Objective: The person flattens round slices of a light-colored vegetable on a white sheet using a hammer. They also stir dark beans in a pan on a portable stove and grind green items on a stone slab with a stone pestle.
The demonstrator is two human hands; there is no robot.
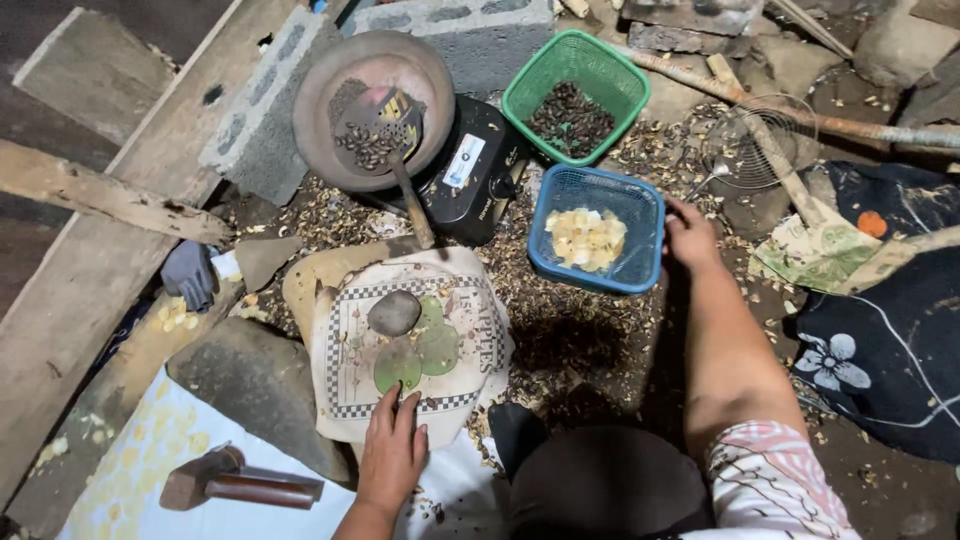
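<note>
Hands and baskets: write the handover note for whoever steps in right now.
Left hand: flat on the near edge of the patterned cloth, holding nothing.
Right hand: on the right rim of the blue basket.
Things: blue basket holds pale yellow pieces; green basket holds dark nuts; round pan holds more dark nuts under a slotted scoop. A grey stone sits on the cloth; hammer lies near left.
Done: some pale pieces collected; shells litter the ground.
Left: dark nuts remain in green basket and pan.
</note>
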